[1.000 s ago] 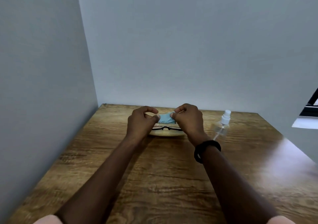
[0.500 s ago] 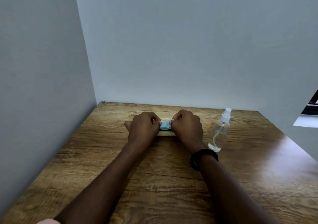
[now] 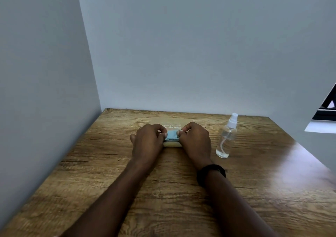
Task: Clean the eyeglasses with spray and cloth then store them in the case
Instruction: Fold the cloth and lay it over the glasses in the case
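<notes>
Two hands at work in the head view, the only one given. Left hand (image 3: 148, 140) and right hand (image 3: 195, 140) lowered side by side over the tan case (image 3: 172, 144), fingers curled shut, thumb and forefinger of each pinching one end of the folded blue cloth (image 3: 171, 134). Cloth lying on top of the case, pressed down between the two hands. Eyeglasses not visible; probably inside the case under the cloth, but cannot tell from here. Case lid apparently laid open behind the knuckles, pale with mirrored lettering, though partly hidden. Spray bottle (image 3: 226, 138) standing upright on the table (image 3: 254, 191), just right of the right hand, untouched, a little liquid at the bottom.

Judged from this: spraying and wiping most likely finished, storage step well under way. Left to do, it seems: tuck the cloth flat inside, let go, shut the lid over it. Near the end of the task.
</notes>
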Demonstrator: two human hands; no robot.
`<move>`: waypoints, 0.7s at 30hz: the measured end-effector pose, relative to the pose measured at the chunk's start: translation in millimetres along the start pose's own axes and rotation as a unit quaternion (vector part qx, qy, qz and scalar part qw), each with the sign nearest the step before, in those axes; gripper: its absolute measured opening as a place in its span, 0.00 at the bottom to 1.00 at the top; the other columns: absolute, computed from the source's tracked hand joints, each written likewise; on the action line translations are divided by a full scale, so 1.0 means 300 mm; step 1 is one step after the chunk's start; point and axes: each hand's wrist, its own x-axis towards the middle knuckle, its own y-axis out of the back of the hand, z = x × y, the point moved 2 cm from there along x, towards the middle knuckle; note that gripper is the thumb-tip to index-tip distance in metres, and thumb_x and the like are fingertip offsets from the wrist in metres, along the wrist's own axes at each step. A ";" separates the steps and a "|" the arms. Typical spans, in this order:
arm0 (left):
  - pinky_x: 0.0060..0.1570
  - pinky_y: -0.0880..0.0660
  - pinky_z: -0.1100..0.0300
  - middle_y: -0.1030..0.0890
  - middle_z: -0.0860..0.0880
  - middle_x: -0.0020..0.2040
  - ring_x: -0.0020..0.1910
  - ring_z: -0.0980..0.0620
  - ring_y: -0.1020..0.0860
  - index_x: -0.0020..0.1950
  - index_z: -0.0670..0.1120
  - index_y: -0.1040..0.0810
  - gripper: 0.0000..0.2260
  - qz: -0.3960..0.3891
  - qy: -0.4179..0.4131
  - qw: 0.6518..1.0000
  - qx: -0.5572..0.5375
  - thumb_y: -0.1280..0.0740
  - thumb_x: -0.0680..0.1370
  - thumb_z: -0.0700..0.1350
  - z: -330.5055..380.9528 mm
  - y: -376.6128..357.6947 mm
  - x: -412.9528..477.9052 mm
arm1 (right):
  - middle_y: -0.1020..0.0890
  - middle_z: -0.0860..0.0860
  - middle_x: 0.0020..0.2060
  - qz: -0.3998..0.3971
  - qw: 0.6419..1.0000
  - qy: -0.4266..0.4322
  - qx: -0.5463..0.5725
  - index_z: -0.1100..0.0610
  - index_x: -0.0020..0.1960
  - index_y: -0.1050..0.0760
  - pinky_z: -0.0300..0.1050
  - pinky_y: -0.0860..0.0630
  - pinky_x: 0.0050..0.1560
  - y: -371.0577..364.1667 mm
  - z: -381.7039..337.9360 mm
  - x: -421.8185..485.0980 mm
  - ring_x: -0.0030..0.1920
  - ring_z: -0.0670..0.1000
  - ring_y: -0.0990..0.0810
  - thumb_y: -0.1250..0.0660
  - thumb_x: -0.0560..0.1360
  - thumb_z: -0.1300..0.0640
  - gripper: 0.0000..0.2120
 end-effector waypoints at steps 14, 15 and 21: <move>0.62 0.30 0.55 0.30 0.51 0.70 0.68 0.49 0.29 0.82 0.59 0.48 0.51 -0.218 0.053 0.954 -0.200 0.20 0.67 0.57 -0.120 0.092 0.063 | 0.21 0.46 0.40 -0.004 1.000 -0.018 0.004 0.50 0.44 0.22 0.43 0.35 0.38 -0.002 0.000 -0.004 0.44 0.50 0.24 0.27 0.73 0.51 0.06; 0.61 0.29 0.57 0.29 0.49 0.70 0.66 0.50 0.27 0.82 0.60 0.50 0.52 -0.247 0.048 0.947 -0.202 0.19 0.67 0.55 -0.128 0.087 0.056 | 0.21 0.46 0.40 -0.003 1.000 -0.019 0.004 0.50 0.44 0.22 0.44 0.36 0.38 -0.002 0.000 -0.004 0.43 0.50 0.25 0.27 0.72 0.50 0.06; 0.57 0.27 0.60 0.27 0.50 0.63 0.59 0.52 0.24 0.82 0.62 0.49 0.51 -0.242 0.009 0.956 -0.166 0.19 0.69 0.52 -0.144 0.079 0.044 | 0.21 0.45 0.41 -0.005 1.000 -0.021 0.001 0.50 0.45 0.21 0.43 0.36 0.35 -0.001 -0.001 -0.003 0.43 0.49 0.25 0.27 0.73 0.50 0.05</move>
